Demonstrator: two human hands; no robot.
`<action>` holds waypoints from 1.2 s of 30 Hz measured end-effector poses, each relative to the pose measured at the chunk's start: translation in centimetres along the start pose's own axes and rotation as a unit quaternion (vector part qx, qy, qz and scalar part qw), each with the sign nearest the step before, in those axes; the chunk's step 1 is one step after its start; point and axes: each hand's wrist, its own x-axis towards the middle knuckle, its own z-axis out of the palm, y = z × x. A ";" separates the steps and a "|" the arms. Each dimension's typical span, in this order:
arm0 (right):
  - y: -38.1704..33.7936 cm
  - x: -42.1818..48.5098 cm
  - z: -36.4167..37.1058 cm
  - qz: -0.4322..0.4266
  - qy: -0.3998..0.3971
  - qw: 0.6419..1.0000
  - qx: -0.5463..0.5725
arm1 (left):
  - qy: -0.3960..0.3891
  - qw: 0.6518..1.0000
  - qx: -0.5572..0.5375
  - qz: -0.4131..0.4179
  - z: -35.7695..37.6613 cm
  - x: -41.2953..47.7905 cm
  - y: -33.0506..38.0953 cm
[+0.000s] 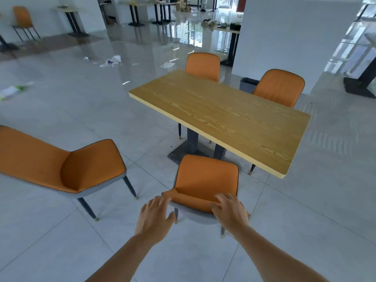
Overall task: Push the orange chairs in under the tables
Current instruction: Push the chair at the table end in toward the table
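An orange chair (205, 180) stands right in front of me, its seat short of the near edge of the wooden table (223, 117). My left hand (155, 216) hovers at the left end of its backrest top, fingers spread. On the right end of the backrest top lies my right hand (228, 210), fingers extended over it. A second orange chair (61, 165) stands apart on the left, turned sideways. Two more orange chairs (202, 66) (279, 87) sit tucked in along the table's far side.
A grey bin (247, 83) stands behind the table by a white pillar (295, 33). Litter (112, 61) lies on the glossy tiled floor at the left. Another orange chair (22, 19) and more tables stand far back. A black table base (360, 86) is at right.
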 end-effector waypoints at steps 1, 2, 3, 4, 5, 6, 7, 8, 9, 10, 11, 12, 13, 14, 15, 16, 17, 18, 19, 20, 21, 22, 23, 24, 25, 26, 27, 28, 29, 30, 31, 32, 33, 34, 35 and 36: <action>-0.4 -0.1 -0.1 -0.008 0.000 1.000 0.004 | 0.003 1.000 0.001 -0.013 -0.5 -0.5 -0.2; -0.9 -0.2 -0.2 -0.016 -0.002 1.000 0.008 | 0.007 1.000 0.001 -0.026 -1.0 -1.0 -0.5; -1.5 -0.2 -0.2 -0.025 -0.001 1.000 0.011 | 0.011 0.999 0.000 -0.039 -1.6 -1.3 -0.7; -2.3 -0.2 -0.3 -0.036 0.002 0.999 0.016 | 0.019 0.999 -0.002 -0.050 -2.2 -1.7 -1.0; -3.2 -0.2 -0.3 -0.049 0.007 0.999 0.021 | 0.025 0.998 -0.005 -0.062 -2.7 -2.0 -1.2; -4.1 -0.2 -0.3 -0.063 0.012 0.998 0.025 | 0.032 0.997 -0.008 -0.073 -3.2 -2.3 -1.5; -5.1 -0.3 -0.3 -0.080 0.015 0.996 0.028 | 0.037 0.996 -0.012 -0.083 -3.6 -2.7 -1.8; -6.1 -0.4 -0.2 -0.094 0.015 0.995 0.030 | 0.041 0.995 -0.018 -0.092 -3.9 -3.1 -2.2; -7.0 -0.6 -0.2 -0.107 0.013 0.994 0.033 | 0.042 0.994 -0.027 -0.101 -4.2 -3.5 -2.7; -8.0 -0.7 0.0 -0.118 0.007 0.992 0.035 | 0.042 0.993 -0.037 -0.108 -4.6 -4.0 -3.3; -9.0 -0.9 0.1 -0.129 0.000 0.991 0.035 | 0.042 0.991 -0.046 -0.115 -4.9 -4.5 -4.0; -9.9 -1.2 0.3 -0.139 -0.009 0.990 0.035 | 0.045 0.990 -0.052 -0.120 -5.1 -5.0 -4.8; -10.9 -1.4 0.6 -0.148 -0.020 0.988 0.036 | 0.051 0.990 -0.054 -0.123 -5.5 -5.3 -5.6; -12.0 -1.6 0.8 -0.154 -0.034 0.987 0.036 | 0.057 0.989 -0.054 -0.127 -5.9 -5.7 -6.5; -13.1 -1.7 1.1 -0.159 -0.046 0.986 0.034 | 0.065 0.988 -0.052 -0.131 -6.4 -6.1 -7.5; -14.2 -1.8 1.5 -0.161 -0.056 0.985 0.031 | 0.074 0.987 -0.048 -0.136 -6.9 -6.4 -8.6; -15.5 -1.8 1.9 -0.162 -0.063 0.984 0.027 | 0.083 0.986 -0.041 -0.139 -7.5 -6.8 -9.7; -16.8 -1.8 2.2 -0.161 -0.068 0.984 0.022 | 0.092 0.985 -0.034 -0.140 -8.1 -7.3 -11.0; -18.3 -1.7 2.6 -0.162 -0.071 0.984 0.019 | 0.100 0.985 -0.026 -0.141 -8.7 -7.8 -12.3; -19.9 -1.7 3.0 -0.165 -0.072 0.984 0.016 | 0.106 0.984 -0.018 -0.141 -9.4 -8.4 -13.9; -21.7 -1.6 3.5 -0.168 -0.071 0.983 0.014 | 0.111 0.984 -0.011 -0.142 -10.2 -9.1 -15.5; -23.5 -1.7 4.0 -0.171 -0.070 0.983 0.012 | 0.115 0.983 -0.007 -0.145 -11.0 -9.8 -17.2; -25.3 -1.9 4.6 -0.172 -0.070 0.983 0.011 | 0.120 0.982 -0.006 -0.149 -11.8 -10.5 -18.9; -27.2 -2.2 5.2 -0.172 -0.070 0.983 0.010 | 0.124 0.981 -0.004 -0.152 -12.6 -11.3 -20.7; -29.1 -2.7 5.8 -0.170 -0.071 0.983 0.010 | 0.127 0.980 -0.002 -0.154 -13.3 -12.1 -22.5; -31.1 -3.2 6.5 -0.167 -0.073 0.983 0.011 | 0.128 0.980 -0.001 -0.156 -14.1 -12.9 -24.3; -33.0 -3.7 7.3 -0.165 -0.076 0.983 0.013 | 0.128 0.979 -0.001 -0.158 -14.7 -13.7 -26.0; -34.9 -4.2 8.0 -0.166 -0.080 0.983 0.015 | 0.127 0.979 -0.001 -0.160 -15.4 -14.4 -27.6; -36.8 -4.7 8.7 -0.170 -0.085 0.982 0.015 | 0.126 0.979 0.002 -0.162 -16.1 -15.1 -29.2; -38.7 -5.0 9.3 -0.177 -0.088 0.980 0.014 | 0.125 0.979 0.005 -0.164 -16.8 -15.7 -30.7; -40.5 -5.2 9.8 -0.184 -0.090 0.979 0.013 | 0.122 0.978 0.008 -0.167 -17.4 -16.1 -32.0; -42.2 -5.3 10.2 -0.189 -0.093 0.977 0.014 | 0.120 0.978 0.011 -0.172 -18.1 -16.4 -33.3; -43.9 -5.3 10.6 -0.193 -0.095 0.977 0.016 | 0.121 0.977 0.013 -0.176 -18.8 -16.7 -34.5; -45.5 -5.1 10.8 -0.196 -0.094 0.976 0.017 | 0.126 0.976 0.013 -0.179 -19.5 -16.9 -35.6; -47.0 -4.8 11.1 -0.200 -0.093 0.975 0.016 | 0.131 0.975 0.012 -0.181 -20.2 -17.0 -36.7; -48.5 -4.4 11.3 -0.204 -0.091 0.975 0.014 | 0.135 0.974 0.012 -0.183 -20.8 -17.1 -37.7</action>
